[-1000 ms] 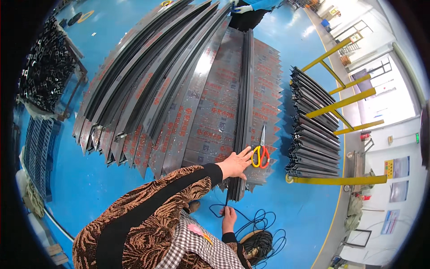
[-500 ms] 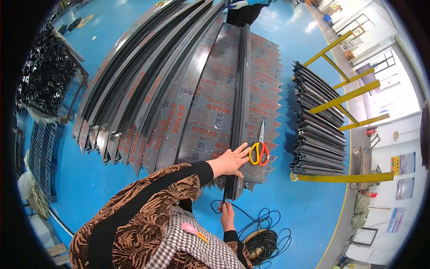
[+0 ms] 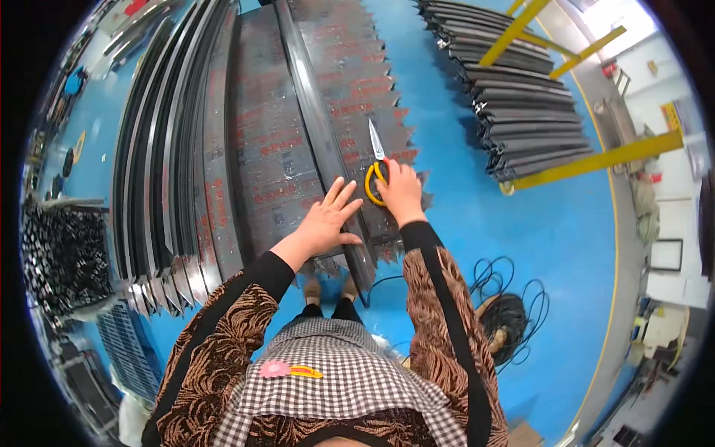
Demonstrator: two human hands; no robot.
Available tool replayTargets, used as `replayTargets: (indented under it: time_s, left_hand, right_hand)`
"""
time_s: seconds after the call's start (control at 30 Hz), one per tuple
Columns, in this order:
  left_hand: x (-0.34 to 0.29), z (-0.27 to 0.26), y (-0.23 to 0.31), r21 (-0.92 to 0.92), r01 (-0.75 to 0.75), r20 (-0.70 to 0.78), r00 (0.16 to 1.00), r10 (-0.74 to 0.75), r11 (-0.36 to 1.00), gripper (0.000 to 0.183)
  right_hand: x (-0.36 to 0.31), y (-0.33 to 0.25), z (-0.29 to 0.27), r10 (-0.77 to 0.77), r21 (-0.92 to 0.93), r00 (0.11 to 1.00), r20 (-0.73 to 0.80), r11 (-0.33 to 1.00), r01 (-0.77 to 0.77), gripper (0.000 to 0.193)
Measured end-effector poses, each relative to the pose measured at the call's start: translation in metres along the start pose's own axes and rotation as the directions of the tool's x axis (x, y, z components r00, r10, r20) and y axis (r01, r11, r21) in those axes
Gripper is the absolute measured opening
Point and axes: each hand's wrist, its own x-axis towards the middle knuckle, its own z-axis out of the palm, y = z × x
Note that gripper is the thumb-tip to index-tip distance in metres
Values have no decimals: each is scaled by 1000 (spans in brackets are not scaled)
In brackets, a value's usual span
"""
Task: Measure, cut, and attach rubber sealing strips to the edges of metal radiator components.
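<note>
My left hand (image 3: 322,223) lies on a long dark metal profile (image 3: 316,112), its fingers spread. The near end of that profile sticks out past the sheets below it, and a thin black cord (image 3: 386,280) shows beside the end. To the right, my right hand (image 3: 403,192) has its fingers closed at the handles of a pair of scissors (image 3: 377,143) with one yellow and one red loop. The red loop is mostly covered by my fingers. The scissor blades point away from me over the printed grey sheets (image 3: 279,141).
More long profiles (image 3: 175,134) are stacked at the left. On the right, dark profiles (image 3: 532,112) rest on a rack with yellow bars (image 3: 596,164). A coil of black cord (image 3: 505,322) lies on the blue floor at lower right. A blue pallet (image 3: 126,339) stands at lower left.
My right hand has left the cord below the profile's end and come up to the scissors. My left hand stays on the profile. The view has shifted, and the person at the far end is gone from it.
</note>
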Motion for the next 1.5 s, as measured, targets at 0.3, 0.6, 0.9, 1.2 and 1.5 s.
replayTargets:
  time_s: [0.3,0.6,0.9,1.2,1.5]
  left_hand:
    - [6,16,-3,77,-38,-3,999,38,996,77]
    - [14,16,48,284,-304,-151,923,355,910,64]
    - [20,108,126,-139,-791,801,264,537,596,39]
    - [19,132,132,-210,-680,948,33,316,702,48]
    - [22,121,127,-202,-671,944,60,324,713,51]
  right_hand:
    - [-5,16,12,257,199,949,182,936,-291,39]
    - [-321,-81,-108,607,776,596,526,-56,-628,48]
    - [-383,-175,-42,507,660,739,443,374,-652,41]
    - [-370,-162,-21,585,713,739,334,356,-604,44]
    - [-353,-165,-25,590,716,663,461,194,-671,43]
